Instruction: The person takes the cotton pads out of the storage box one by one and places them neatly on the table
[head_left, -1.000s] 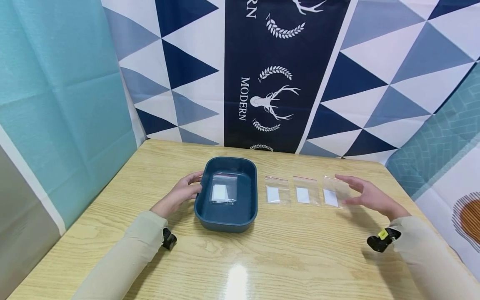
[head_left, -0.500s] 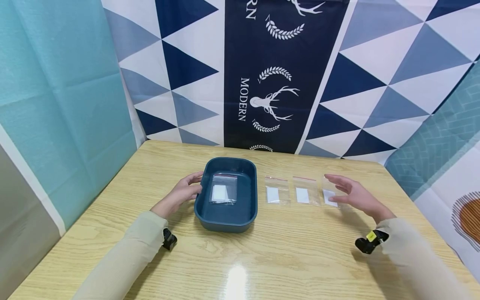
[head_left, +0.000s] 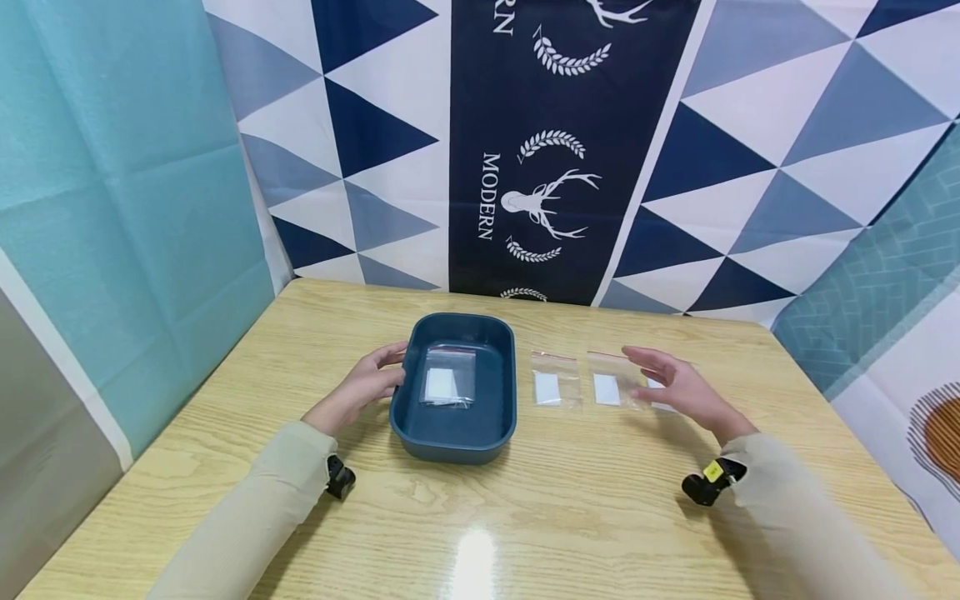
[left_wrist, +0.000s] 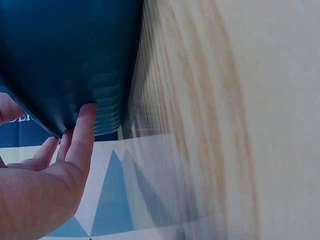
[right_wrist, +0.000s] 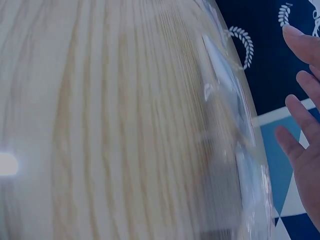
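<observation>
Head view: Your right hand has shifted left above the far right part of the surface, so the right bag now lies beneath it and the middle bag beside its fingertips. The left bag lies nearer the tray, which holds stacked bags left of the surface's centre; the three loose bags remain outside.

Left wrist view: Your left hand's extended fingers rest against the tray's outer wall.

Right wrist view: Your fingers are spread wide, holding nothing.

tray on table | stacked bags in tray | bag row right of tray
</observation>
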